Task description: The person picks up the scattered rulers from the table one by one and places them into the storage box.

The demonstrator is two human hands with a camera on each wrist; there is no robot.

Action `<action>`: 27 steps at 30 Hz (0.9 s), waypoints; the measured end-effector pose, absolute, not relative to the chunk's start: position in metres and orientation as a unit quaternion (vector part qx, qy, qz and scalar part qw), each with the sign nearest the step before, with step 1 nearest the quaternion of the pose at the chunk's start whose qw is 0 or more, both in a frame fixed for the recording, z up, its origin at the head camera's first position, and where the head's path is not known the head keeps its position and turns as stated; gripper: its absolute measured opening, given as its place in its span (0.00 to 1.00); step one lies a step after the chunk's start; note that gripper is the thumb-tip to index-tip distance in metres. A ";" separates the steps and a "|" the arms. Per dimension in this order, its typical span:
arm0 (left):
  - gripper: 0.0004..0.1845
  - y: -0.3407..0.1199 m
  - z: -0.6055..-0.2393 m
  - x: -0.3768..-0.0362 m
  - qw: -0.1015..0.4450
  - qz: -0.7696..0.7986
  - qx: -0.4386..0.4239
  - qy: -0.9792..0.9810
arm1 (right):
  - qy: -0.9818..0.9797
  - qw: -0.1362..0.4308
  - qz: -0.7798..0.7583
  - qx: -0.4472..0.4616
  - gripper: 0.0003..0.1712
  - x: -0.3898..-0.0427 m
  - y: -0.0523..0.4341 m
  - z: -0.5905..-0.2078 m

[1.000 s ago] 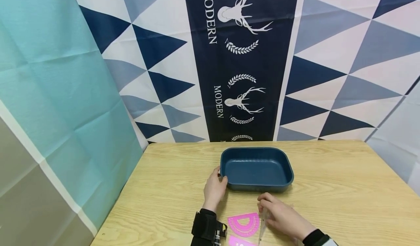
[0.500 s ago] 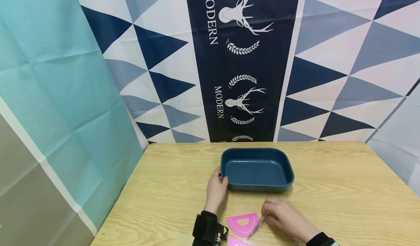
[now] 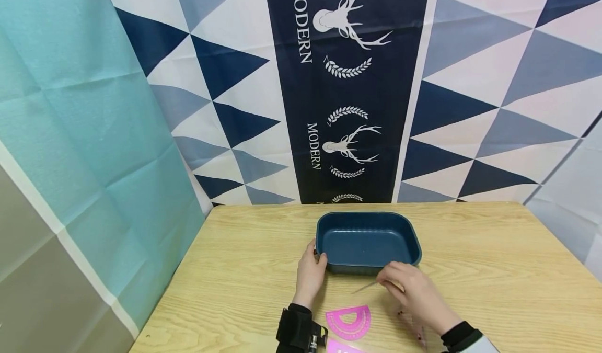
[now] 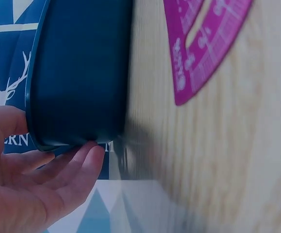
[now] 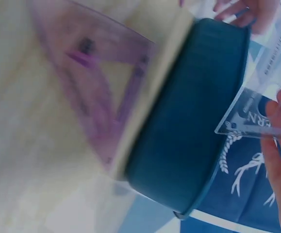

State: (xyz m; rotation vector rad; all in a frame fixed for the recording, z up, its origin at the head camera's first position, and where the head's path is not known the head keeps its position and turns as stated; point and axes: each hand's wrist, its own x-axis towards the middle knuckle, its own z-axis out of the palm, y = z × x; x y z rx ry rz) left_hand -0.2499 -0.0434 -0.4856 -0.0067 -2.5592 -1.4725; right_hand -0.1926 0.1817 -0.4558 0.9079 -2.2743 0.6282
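My left hand grips the near left corner of a dark blue rectangular basin. In the left wrist view, its fingers curl against the basin's end wall. My right hand pinches a clear set square just in front of the basin's near wall. The right wrist view shows the clear corner of that set square in front of the fingers. A pink protractor lies on the table between my arms.
Part of a flat pink piece is cut off at the bottom edge. A pinkish see-through set square lies beneath my right forearm. Patterned cloth hangs behind the wooden table.
My right hand has lifted the clear set square away from beside the protractor and moved it forward, toward the basin. My left hand has stayed at the basin's corner.
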 end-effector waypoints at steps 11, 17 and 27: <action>0.25 -0.042 -0.486 -0.248 0.099 -0.494 0.000 -0.864 | -0.865 0.370 0.209 0.268 0.17 -0.207 0.182 -0.434; 0.25 -0.043 -0.488 -0.248 0.098 -0.495 -0.001 -0.863 | -0.868 0.376 0.200 0.256 0.15 -0.215 0.182 -0.438; 0.25 -0.042 -0.487 -0.247 0.096 -0.495 -0.002 -0.864 | -0.898 0.346 0.164 0.217 0.16 -0.218 0.181 -0.445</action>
